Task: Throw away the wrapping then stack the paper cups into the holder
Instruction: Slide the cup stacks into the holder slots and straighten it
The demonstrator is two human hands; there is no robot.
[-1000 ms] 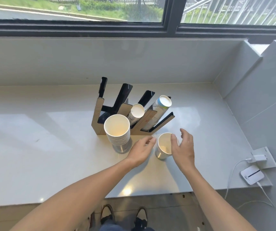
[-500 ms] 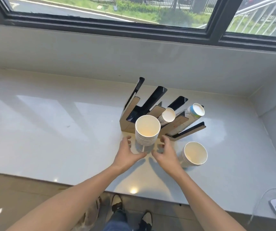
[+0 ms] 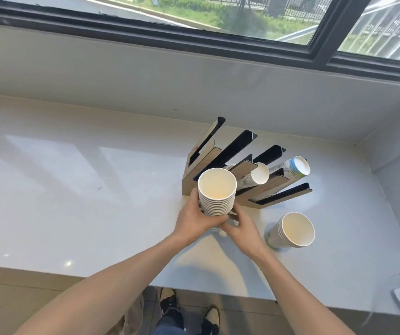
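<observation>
Left hand [image 3: 195,220] and right hand [image 3: 241,226] both clasp tall cup stack [image 3: 216,192], near side of holder [image 3: 237,170] on worktop [image 3: 85,189]. Advice: support base, tilt stack, slide into vacant left slot.

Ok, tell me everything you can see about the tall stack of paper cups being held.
The tall stack of paper cups is white with rolled rims nested closely, mouth up, the top cup's inside pale cream and empty. It stands roughly upright in front of the cup holder. The left hand grips its lower left side, the right hand its base, hiding the bottom.
</observation>
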